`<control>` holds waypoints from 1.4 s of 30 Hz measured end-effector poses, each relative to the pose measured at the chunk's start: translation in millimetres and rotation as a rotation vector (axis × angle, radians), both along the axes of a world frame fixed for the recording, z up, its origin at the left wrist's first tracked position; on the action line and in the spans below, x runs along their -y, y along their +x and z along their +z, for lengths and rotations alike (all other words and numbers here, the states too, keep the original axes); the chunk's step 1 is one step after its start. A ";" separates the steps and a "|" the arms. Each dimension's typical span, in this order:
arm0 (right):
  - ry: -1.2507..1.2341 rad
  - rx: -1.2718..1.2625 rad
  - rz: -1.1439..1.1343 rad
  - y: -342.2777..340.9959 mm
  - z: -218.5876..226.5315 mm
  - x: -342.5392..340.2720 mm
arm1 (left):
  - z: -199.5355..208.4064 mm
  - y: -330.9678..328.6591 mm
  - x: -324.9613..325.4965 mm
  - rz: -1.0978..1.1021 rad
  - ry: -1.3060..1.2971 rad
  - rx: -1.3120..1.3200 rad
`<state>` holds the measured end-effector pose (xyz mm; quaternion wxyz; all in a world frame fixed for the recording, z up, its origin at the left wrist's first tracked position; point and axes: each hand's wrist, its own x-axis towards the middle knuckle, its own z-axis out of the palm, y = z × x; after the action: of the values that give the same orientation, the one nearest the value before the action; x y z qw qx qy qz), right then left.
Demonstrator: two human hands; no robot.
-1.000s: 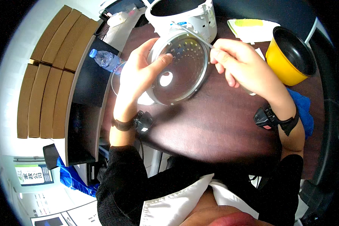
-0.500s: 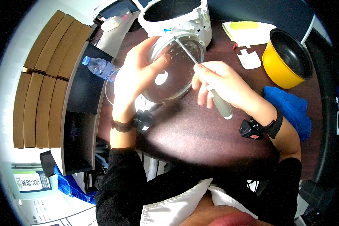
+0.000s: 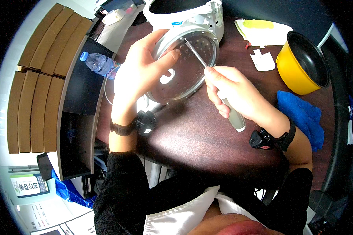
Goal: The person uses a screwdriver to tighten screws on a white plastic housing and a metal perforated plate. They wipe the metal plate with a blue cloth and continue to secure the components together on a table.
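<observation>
My left hand [image 3: 143, 68] grips the left rim of a round rice cooker lid [image 3: 190, 76], thumb over its dimpled inner face. The lid leans up in front of the white rice cooker body [image 3: 202, 15]; I cannot tell whether the two are joined. In my right hand [image 3: 235, 88] is a screwdriver [image 3: 235, 119] with a grey-green handle, its fingers wrapped round the upper part. The metal shaft slants up and left over the lid, its tip near a small fastener at the upper rim. Whether the tip touches is too small to tell.
A yellow inner pot [image 3: 292, 72] with black lining stands at the right. Nearer me lies a blue cloth [image 3: 300, 117]. A white plastic piece [image 3: 264, 62], small red bits [image 3: 248, 46] and a white-yellow cloth [image 3: 264, 29] lie behind. Leftward are a water bottle [image 3: 100, 64] and stacked cardboard boxes [image 3: 31, 113].
My right fingers have closed more tightly round the screwdriver handle, which has shifted slightly down and right. My left hand still holds the lid. The whole view has shifted a little.
</observation>
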<state>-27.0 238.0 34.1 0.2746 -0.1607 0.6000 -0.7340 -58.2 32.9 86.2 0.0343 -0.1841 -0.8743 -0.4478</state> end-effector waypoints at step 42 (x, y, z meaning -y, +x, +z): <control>0.058 0.198 0.039 6.5 25.8 -6.7 | 0.1 13.6 -1.3 0.187 -0.460 -0.237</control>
<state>-20.6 244.7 59.8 0.3515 -0.0911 0.5874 -0.7232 -44.6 34.2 86.3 0.1350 -0.1568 -0.9561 -0.2074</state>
